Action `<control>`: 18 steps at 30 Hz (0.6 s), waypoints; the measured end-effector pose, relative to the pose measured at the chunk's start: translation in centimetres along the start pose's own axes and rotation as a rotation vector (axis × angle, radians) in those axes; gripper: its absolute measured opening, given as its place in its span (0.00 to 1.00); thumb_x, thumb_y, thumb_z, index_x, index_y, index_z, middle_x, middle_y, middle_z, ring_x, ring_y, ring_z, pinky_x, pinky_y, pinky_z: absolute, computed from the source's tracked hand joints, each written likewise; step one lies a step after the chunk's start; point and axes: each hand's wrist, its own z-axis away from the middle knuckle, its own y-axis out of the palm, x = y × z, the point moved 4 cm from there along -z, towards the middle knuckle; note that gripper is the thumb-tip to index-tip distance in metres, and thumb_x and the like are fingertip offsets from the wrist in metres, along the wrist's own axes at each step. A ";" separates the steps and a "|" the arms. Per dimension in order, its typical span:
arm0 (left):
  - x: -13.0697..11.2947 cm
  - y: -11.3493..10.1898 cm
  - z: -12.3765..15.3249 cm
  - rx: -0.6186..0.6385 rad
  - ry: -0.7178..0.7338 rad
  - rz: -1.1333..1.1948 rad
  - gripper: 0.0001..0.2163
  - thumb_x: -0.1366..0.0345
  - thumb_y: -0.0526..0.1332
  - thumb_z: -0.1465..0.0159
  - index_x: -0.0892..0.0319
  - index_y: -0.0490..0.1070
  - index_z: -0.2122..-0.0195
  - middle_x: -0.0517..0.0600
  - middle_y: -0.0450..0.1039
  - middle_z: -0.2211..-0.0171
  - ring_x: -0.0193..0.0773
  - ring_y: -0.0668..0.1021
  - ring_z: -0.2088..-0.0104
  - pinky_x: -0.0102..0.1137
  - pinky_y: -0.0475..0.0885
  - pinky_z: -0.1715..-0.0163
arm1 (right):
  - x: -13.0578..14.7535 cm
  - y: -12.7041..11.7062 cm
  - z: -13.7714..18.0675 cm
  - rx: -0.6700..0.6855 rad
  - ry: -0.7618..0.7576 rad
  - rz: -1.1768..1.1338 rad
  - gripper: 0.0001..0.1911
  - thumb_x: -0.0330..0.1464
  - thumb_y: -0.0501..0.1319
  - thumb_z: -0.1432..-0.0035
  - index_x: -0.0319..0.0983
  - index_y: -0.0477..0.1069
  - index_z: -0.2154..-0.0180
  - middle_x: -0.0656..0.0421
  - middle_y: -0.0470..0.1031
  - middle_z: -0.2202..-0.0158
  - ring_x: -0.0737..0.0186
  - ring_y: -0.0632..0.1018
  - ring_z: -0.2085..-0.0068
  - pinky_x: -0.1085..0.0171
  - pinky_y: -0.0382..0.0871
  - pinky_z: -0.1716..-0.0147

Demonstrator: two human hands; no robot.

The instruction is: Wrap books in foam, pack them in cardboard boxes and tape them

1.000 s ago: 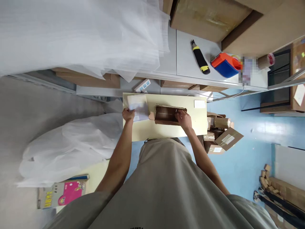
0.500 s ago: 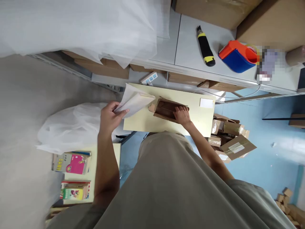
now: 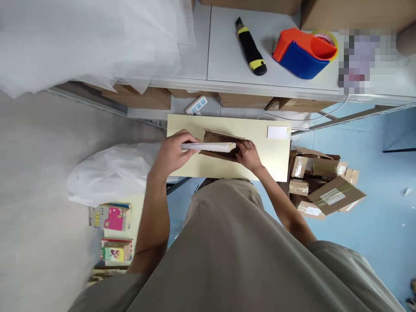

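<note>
My left hand [image 3: 173, 154] grips one end of a flat white paper-wrapped packet [image 3: 211, 147], thumb on one side and fingers on the other. The packet is turned on its edge above an open cardboard box [image 3: 215, 138] and covers part of its inside. At the box's right end, my right hand [image 3: 249, 156] has its fingers curled over the cardboard; the fingertips are partly hidden inside. The box lies on a pale yellow table [image 3: 266, 167].
A white label or card [image 3: 277, 132] lies right of the box. On the grey shelf above are a utility knife [image 3: 251, 50] and a tape dispenser [image 3: 303, 56]. Cardboard boxes [image 3: 325, 182] are piled at right; books [image 3: 112, 217] and white wrapping [image 3: 113, 173] are at left.
My left hand has moved right and brought the packet from beside the box to above it, turning it on edge. My right hand stays at the box's right end.
</note>
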 end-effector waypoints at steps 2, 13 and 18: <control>-0.9 1.1 -1.1 0.062 0.038 0.013 0.01 0.66 0.69 0.33 0.54 0.79 0.61 0.48 0.82 0.60 0.42 0.82 0.60 0.35 0.77 0.56 | -0.7 0.2 0.4 -0.013 0.008 -0.036 0.34 0.31 0.64 0.31 0.34 0.68 0.26 0.42 0.73 0.27 0.36 0.68 0.25 0.37 0.61 0.23; 1.3 7.5 -6.8 0.368 0.056 -0.028 0.10 0.72 0.63 0.41 0.56 0.83 0.61 0.50 0.83 0.61 0.42 0.81 0.63 0.34 0.73 0.60 | -3.2 1.0 0.9 -0.007 0.059 -0.143 0.43 0.32 0.65 0.33 0.39 0.59 0.20 0.45 0.62 0.19 0.37 0.58 0.17 0.35 0.54 0.20; 1.8 9.9 -7.6 0.436 0.056 -0.170 0.15 0.73 0.63 0.44 0.54 0.86 0.61 0.51 0.85 0.60 0.47 0.83 0.60 0.36 0.76 0.55 | -2.5 0.2 0.8 0.039 0.080 -0.098 0.41 0.32 0.66 0.31 0.36 0.61 0.21 0.43 0.61 0.19 0.38 0.58 0.17 0.37 0.55 0.20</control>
